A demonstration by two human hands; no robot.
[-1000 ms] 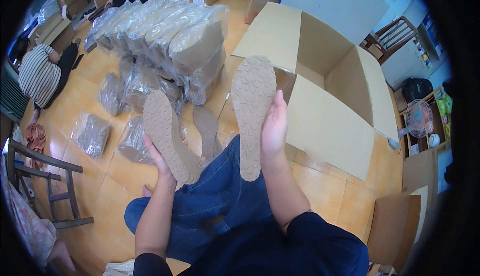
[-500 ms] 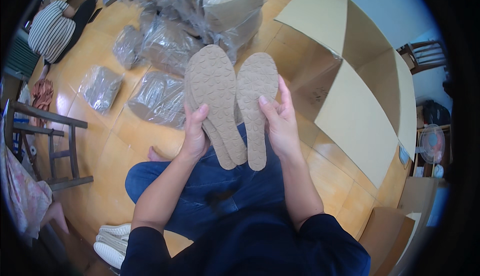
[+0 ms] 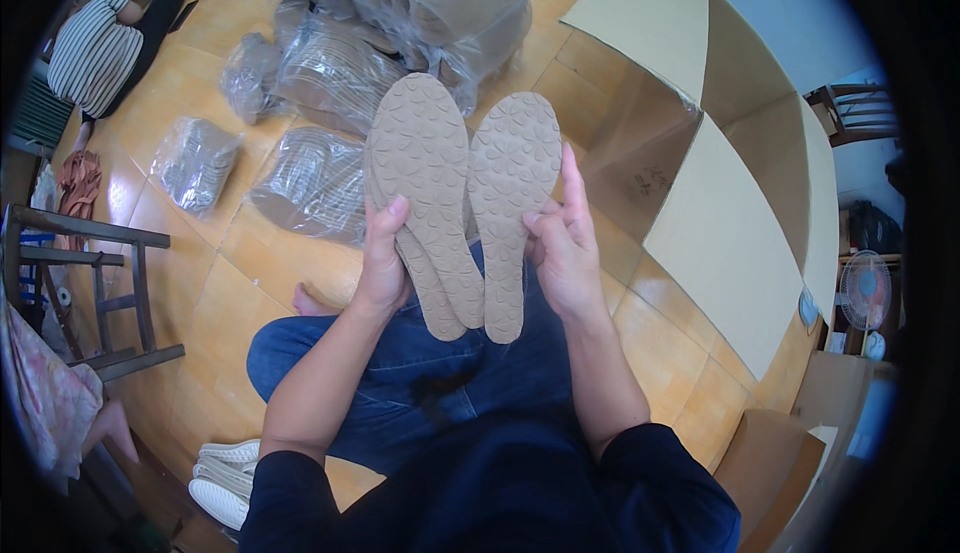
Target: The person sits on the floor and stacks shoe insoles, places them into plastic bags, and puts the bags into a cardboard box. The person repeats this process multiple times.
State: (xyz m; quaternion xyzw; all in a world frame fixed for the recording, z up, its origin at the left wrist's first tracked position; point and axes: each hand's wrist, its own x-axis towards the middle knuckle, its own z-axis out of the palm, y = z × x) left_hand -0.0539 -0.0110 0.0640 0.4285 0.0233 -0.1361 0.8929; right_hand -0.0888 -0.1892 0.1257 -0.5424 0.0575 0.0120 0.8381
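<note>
Beige shoe soles with a raised petal pattern are held up in front of me, above my crossed legs in blue jeans. My left hand (image 3: 383, 258) grips a small stack of soles (image 3: 420, 173), its thumb lying on the edge of the front one. In my right hand (image 3: 563, 243) is another sole (image 3: 515, 158), pinched at its right edge with the thumb in front and a finger stretched up behind. The toe ends point away from me. Behind the front soles the rest of the stack is mostly hidden.
Plastic bags of soles (image 3: 312, 188) lie on the tiled floor, with a big bagged pile (image 3: 470, 3) beyond. To the right stands an open cardboard box (image 3: 735, 243). At left are a wooden stool (image 3: 145, 298) and a person in stripes (image 3: 95, 58); white shoes (image 3: 220, 493) sit lower left.
The soles have risen slightly. The right-hand sole has tilted, its heel end now closer to the stack, and my right thumb has slid to its edge.
</note>
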